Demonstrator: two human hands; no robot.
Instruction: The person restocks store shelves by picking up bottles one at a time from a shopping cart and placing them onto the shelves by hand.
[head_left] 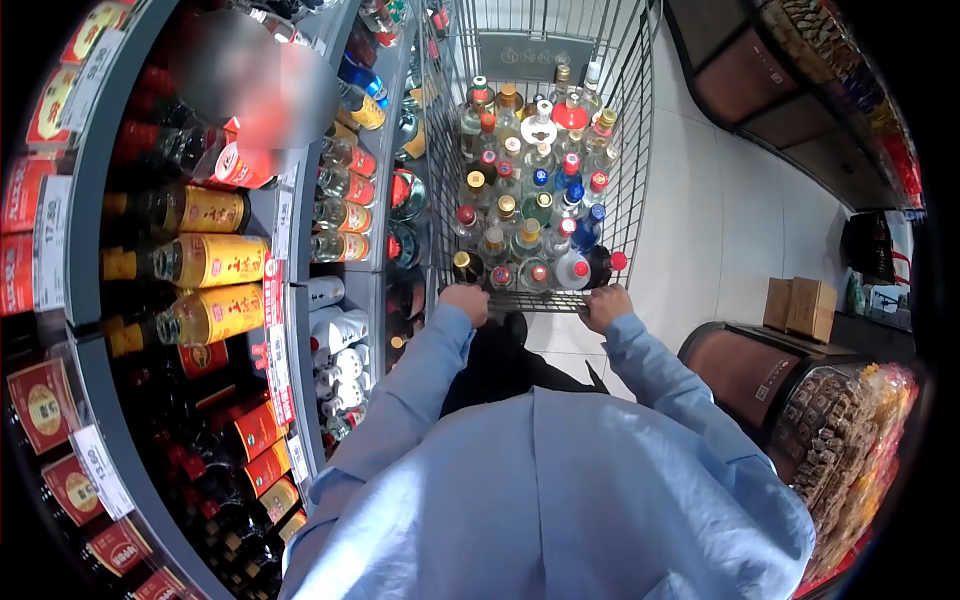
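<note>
A wire shopping cart [641, 150] stands in front of me, packed with several upright bottles. My left hand [466, 302] is closed around the near edge of the cart at its left corner, beside a dark bottle with a gold cap [465, 266]. At the right corner of the same edge, my right hand [607, 306] is closed too, just below a dark bottle with a red cap [606, 265]. Between the hands sits a bottle with a white cap [573, 270]. The fingers of both hands are partly hidden from above.
Along my left runs a store shelf [88, 190] with yellow-labelled bottles [215, 260] and price tags. To the right are display bins, one with packaged food [835, 440], and a cardboard box [810, 307]. Grey tiled floor [715, 220] lies between cart and bins.
</note>
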